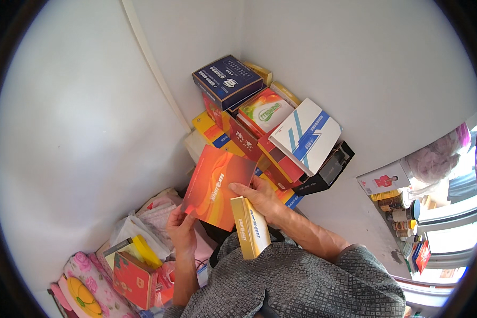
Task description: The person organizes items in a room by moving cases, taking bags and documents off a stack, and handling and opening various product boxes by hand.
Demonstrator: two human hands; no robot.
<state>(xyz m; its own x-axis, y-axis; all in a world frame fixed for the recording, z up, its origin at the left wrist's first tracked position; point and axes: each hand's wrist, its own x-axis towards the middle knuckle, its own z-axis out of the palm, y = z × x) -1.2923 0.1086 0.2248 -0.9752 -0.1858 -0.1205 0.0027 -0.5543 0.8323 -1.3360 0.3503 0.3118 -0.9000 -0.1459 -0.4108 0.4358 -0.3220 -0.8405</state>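
Between my hands is a thin orange-red booklet or flat carton (219,189) with a swirl pattern and white writing. My left hand (183,226) pinches its lower left corner. My right hand (258,198) grips its right edge, thumb on top and fingers underneath. Below that hand a slim gold and white carton (251,228) stands tilted, its lower end at my patterned grey shirt (302,278). Whether my right fingers also hold this carton is hidden.
Ahead, cartons are piled in the wall corner, among them a dark blue box (227,81) and a white-and-blue box (307,137). At lower left lie a red box (133,278), plastic bags (139,234) and a floral cushion (89,274). Jars (393,200) line the windowsill at right.
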